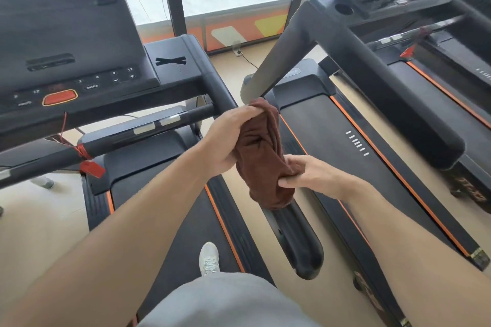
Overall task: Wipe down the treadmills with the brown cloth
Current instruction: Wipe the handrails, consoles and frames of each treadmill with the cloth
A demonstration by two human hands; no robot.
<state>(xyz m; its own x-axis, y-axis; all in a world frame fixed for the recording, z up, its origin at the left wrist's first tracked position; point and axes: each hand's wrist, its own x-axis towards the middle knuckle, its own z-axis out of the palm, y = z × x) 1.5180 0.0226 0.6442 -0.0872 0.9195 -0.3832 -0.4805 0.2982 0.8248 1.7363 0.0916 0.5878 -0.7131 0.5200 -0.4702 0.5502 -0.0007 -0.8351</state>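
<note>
Grey shorts (223, 300) fill the near edge, beyond which the left hand (228, 138) and right hand (308, 172) curl their fingers around a crumpled, soft brown cloth (263, 156) wrapped over the treadmill's smooth black tubular handrail (292, 231).

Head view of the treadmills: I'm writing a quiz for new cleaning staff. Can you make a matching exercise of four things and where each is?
Things:
1. brown cloth
2. red button
3. red clip
4. white shoe

Places:
A. on the belt, below the hands
B. hanging from the front bar
C. on the console
D. wrapped round the side handrail, held by both hands

Pairs: 1-D, 2-C, 3-B, 4-A
</note>
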